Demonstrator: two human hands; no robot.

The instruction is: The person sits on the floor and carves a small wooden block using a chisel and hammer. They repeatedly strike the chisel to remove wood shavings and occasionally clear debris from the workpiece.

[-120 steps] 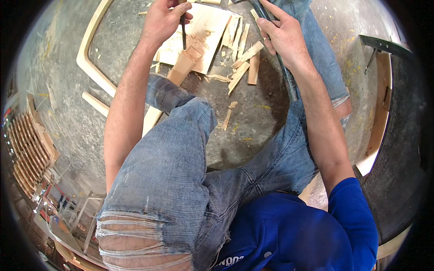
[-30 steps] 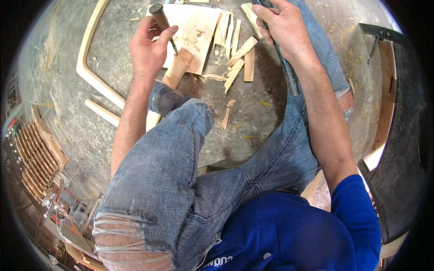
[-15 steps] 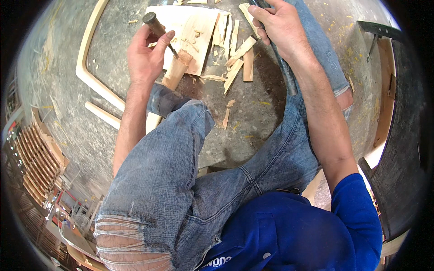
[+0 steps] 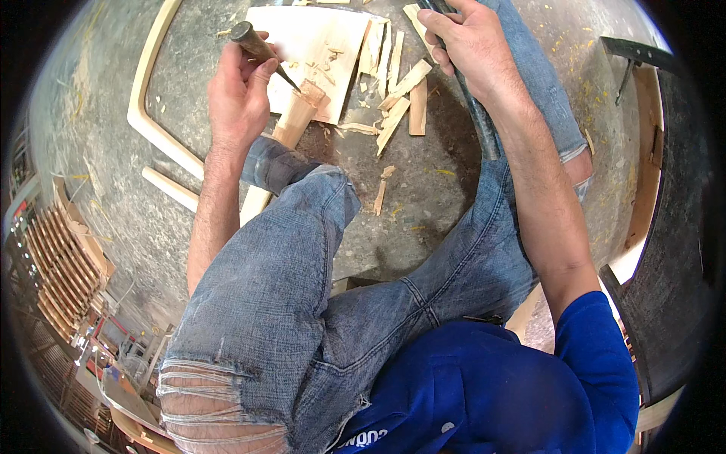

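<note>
My left hand (image 4: pixel 239 98) is closed around a chisel (image 4: pixel 254 41) with a dark round handle. The blade slants down to the right, its tip at the rough, cut end of a pale wooden piece (image 4: pixel 295 123). That piece reaches out from beside my left shin and overlaps a flat pale board (image 4: pixel 352 38) with shavings on it. Over on the right, my right hand (image 4: pixel 478 51) grips a long dark metal bar (image 4: pixel 485 135). The bar lies along the inner side of my right leg, and its upper end runs out at the top of the picture.
Split wood strips (image 4: pixel 393 113) and chips are scattered on the grey floor (image 4: pixel 378 250) between my legs. A bent wooden frame part (image 4: pixel 138 98) lies at the left, with a shorter strip (image 4: pixel 170 189) below it. Curved slats (image 4: pixel 64 265) are stacked far left. A black-edged panel (image 4: pixel 643 51) stands right.
My left hand has shifted slightly left, and the chisel leans a little more. My right hand and the bar have hardly moved.
</note>
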